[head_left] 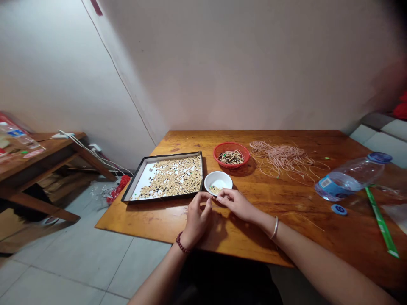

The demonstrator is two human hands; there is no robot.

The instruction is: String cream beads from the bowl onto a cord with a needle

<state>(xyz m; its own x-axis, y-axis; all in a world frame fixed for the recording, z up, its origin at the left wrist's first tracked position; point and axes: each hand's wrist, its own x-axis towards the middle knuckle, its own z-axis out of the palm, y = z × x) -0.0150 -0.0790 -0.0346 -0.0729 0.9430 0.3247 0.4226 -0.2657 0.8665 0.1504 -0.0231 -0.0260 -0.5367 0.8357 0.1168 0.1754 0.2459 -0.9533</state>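
Room: plain off-white wall, grey tiled floor. A red heap lies on the floor at the far left corner of the table.

Surface: orange-brown wooden table [286, 203], its far edge against the wall and its near edge at the person.

Hands: left hand [197, 217] and right hand [237, 204] meet at the table's near middle with fingertips together. They pinch a tiny piece [214, 198] between them, too small to identify. There is a dark red bead bracelet [182, 244] on the left wrist and a silver bangle [275, 228] on the right.

Items on the table:
- White bowl [218, 180], just beyond the fingertips, holds a few beads.
- Black-rimmed tray [133, 186], left of the bowl, has pale beads spread over most of its white floor.
- Red basket [219, 149], beyond the bowl, holds strung beads.
- Heap of pinkish cord [282, 157], right of the basket, has loose ends trailing nearer.
- Plastic water bottle [349, 177], far right, lies on its side with its blue cap on.
- Blue disc [339, 209] sits just near of the bottle.
- Green strip [381, 224] runs near-to-far at the right edge.
- Thin strand [305, 221] lies right of the right wrist.

Surroundings: a low wooden side table [38, 156] stands at the left, well apart, carrying a power strip [62, 135] with white cables hanging toward the wall.
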